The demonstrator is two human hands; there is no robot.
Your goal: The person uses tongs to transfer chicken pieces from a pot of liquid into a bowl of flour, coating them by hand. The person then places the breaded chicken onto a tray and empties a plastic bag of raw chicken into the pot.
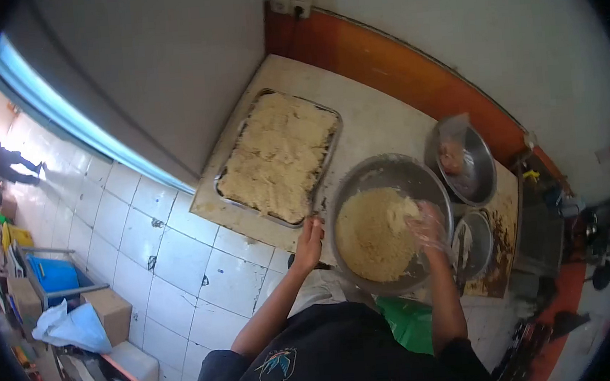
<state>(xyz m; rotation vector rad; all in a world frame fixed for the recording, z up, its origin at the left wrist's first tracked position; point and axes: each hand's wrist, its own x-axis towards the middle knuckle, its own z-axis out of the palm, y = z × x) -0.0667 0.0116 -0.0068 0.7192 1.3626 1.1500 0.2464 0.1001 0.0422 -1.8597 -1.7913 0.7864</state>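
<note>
My right hand [428,228], in a clear plastic glove, reaches into a large metal bowl [369,172] of pale yellow crumbs [366,236]. Its fingers close around a pale, crumb-coated lump [401,215] at the bowl's right side; what lies under the coating is hidden. My left hand [309,244] is bare, fingers stretched out at the near corner of a metal tray [340,132], between tray and bowl. Crumb-coated pieces [280,153] fill the tray in a packed layer.
Behind the bowl at right, a metal bowl [485,158] holds a plastic bag of pinkish contents [453,156]. A smaller metal bowl [483,244] stands beside my right wrist. The table [364,125] meets the wall. Boxes [108,313] line the floor at left; a person [3,158] is far off.
</note>
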